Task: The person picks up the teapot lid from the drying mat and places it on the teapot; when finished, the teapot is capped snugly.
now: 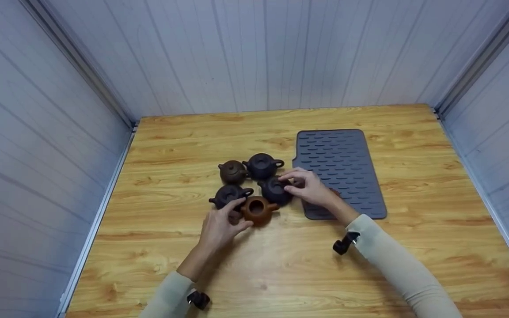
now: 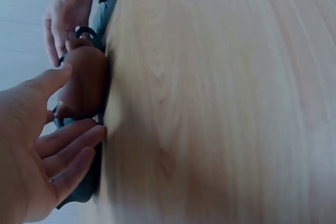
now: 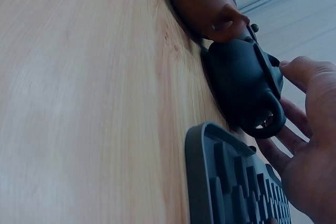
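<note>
An orange-brown teapot (image 1: 259, 216) stands lidless on the table, its round mouth showing. My left hand (image 1: 219, 227) is at its left side, thumb and fingers apart and loosely extended around it, with the thumb tip at the body in the left wrist view. To its upper right is a black teapot (image 3: 239, 72) with its lid on. My right hand (image 1: 309, 187) reaches over it from the right and pinches the lid's knob (image 3: 275, 61) near the thumb tip; the other fingertips are partly hidden behind the pot.
Close by stand a second black teapot (image 1: 261, 165), a dark brown teapot (image 1: 232, 172) and another black teapot (image 1: 227, 194). A grey ridged mat (image 1: 336, 159) lies on the right. A small orange-brown piece (image 1: 335, 192) rests on it, partly hidden by my right wrist.
</note>
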### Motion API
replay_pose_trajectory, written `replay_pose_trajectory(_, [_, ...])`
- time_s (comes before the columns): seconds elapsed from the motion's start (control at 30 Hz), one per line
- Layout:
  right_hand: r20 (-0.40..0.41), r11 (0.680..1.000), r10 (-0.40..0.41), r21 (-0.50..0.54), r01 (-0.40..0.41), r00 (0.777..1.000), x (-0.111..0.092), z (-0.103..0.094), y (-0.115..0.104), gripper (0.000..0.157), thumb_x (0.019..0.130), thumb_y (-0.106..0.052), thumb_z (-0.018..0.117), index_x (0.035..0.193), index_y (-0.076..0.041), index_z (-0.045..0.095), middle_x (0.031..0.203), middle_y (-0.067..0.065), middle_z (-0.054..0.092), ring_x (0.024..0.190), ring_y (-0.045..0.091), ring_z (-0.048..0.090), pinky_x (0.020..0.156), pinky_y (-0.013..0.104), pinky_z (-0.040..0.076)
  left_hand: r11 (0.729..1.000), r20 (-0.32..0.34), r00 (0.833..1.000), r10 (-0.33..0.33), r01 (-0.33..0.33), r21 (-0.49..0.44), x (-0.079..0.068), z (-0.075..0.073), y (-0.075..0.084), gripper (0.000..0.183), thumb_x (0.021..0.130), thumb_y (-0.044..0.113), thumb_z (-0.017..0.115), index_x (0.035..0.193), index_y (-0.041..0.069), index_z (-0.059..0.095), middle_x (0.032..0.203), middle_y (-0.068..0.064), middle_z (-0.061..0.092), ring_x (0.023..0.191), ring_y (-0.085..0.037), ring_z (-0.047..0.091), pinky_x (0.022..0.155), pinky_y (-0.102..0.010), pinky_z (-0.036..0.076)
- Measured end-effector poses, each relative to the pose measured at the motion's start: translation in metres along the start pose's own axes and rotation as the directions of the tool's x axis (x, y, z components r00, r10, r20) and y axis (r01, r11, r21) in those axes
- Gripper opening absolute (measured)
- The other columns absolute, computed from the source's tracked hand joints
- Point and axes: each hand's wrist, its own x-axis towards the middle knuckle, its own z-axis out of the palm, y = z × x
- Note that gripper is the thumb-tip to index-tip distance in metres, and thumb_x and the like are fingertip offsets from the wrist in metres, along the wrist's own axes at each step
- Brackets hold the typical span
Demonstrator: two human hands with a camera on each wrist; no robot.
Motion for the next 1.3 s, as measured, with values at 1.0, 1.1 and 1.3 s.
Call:
replay_pose_trajectory(1.0, [-0.124, 0.993, 0.051, -0.098, -0.063, 0.991, -0.064, -0.083, 0.011, 0.03, 0.105, 0.0, 0.075, 0.135, 0.0, 0.079, 0.146, 0.024, 0.072, 0.125, -0.013, 0.06, 0.098, 0.017, 0.057, 0.999, 0.011, 0.999, 0.05, -0.05, 0.0, 0.005, 0.007, -0.006, 0.055, 0.088, 0.033, 0.099, 0.138, 0.019, 0.08, 0.099, -0.004, 0.089, 0.079, -0.017, 0.084, 0.076, -0.042, 0.067])
replay_pose_trajectory(1.1, [-0.123, 0.989, 0.06, -0.13, -0.076, 0.991, -0.072, -0.088, 0.015, 0.033, 0.105, -0.002, 0.077, 0.137, -0.001, 0.078, 0.146, 0.022, 0.072, 0.126, -0.011, 0.06, 0.102, 0.027, 0.061, 0.999, 0.013, 0.999, 0.053, -0.053, -0.01, 0.005, 0.007, -0.006, 0.055, 0.089, 0.033, 0.099, 0.138, 0.018, 0.08, 0.1, -0.005, 0.089, 0.079, -0.018, 0.084, 0.076, -0.042, 0.068])
replay_pose_trajectory(1.3, [-0.108, 0.986, 0.081, -0.135, -0.095, 0.991, -0.084, -0.093, 0.024, 0.035, 0.102, -0.005, 0.083, 0.135, 0.001, 0.078, 0.144, 0.021, 0.072, 0.126, -0.009, 0.06, 0.106, 0.032, 0.062, 0.999, 0.022, 0.999, 0.043, -0.043, -0.019, 0.005, 0.007, -0.006, 0.055, 0.089, 0.033, 0.098, 0.139, 0.018, 0.08, 0.098, -0.004, 0.089, 0.079, -0.017, 0.085, 0.075, -0.041, 0.068])
